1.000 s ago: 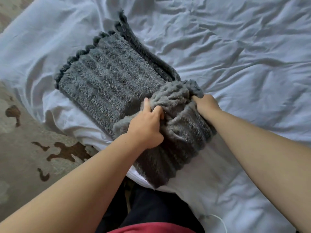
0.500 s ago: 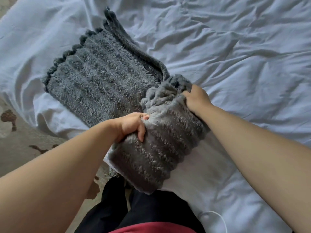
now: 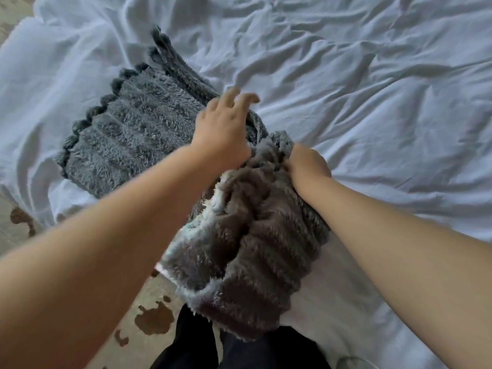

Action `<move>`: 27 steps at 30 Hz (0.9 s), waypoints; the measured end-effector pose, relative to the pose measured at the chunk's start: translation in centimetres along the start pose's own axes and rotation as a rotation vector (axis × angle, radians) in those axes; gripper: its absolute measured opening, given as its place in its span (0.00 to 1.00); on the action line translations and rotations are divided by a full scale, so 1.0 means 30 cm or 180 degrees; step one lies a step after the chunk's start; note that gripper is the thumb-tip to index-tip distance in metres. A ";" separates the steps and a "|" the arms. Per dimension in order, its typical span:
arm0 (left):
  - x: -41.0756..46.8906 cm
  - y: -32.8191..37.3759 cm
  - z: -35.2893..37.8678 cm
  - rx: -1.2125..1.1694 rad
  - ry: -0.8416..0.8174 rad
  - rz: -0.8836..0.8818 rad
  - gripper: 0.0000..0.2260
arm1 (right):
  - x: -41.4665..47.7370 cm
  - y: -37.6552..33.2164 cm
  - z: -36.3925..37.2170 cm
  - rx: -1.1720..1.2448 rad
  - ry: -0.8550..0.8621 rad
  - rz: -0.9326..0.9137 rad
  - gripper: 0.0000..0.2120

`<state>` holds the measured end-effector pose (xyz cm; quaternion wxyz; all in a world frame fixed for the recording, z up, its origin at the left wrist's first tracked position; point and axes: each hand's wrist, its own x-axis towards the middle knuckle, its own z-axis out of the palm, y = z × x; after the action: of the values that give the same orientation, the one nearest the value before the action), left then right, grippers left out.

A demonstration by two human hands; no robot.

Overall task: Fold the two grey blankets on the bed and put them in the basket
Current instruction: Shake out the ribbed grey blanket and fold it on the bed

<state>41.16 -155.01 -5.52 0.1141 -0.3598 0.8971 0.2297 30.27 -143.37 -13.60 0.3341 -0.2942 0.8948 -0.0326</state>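
Bare sheet beyond, grey blanket (folded) blocking left

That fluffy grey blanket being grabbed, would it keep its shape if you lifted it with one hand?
Probably not. The grey blanket bunches into soft ridges where the right hand grips it, so it likely flops and unfolds. Its thick pile suggests easy, non-slippery grabbing. The left hand, fingers spread, looks ready to support it. It cannot roll or break.

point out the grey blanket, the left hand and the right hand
grey blanket [image 3: 133, 134], head view, flat ribbed part on the bed
left hand [image 3: 221, 129], head view, back of the open hand
right hand [image 3: 306, 163], head view, knuckles gripping the blanket
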 end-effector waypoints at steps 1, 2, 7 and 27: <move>0.054 -0.014 0.002 0.0525 -0.0336 0.0319 0.38 | 0.000 0.005 0.002 0.0003 0.0024 -0.0003 0.13; 0.100 -0.035 0.010 0.0973 -0.0665 0.0509 0.39 | 0.002 0.007 0.005 0.0006 0.0051 0.0002 0.13; 0.153 -0.071 -0.020 0.1215 -0.1467 0.0012 0.19 | 0.006 0.009 0.017 0.0015 0.0116 0.0132 0.12; -0.027 -0.080 0.160 0.0784 -0.1533 -0.0331 0.58 | -0.189 0.190 0.019 0.3061 0.1679 0.1646 0.15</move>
<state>43.61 -153.69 -10.19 0.3787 -0.3237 0.8456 0.1917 31.16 -135.49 -12.20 0.1937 0.1348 0.8750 -0.4228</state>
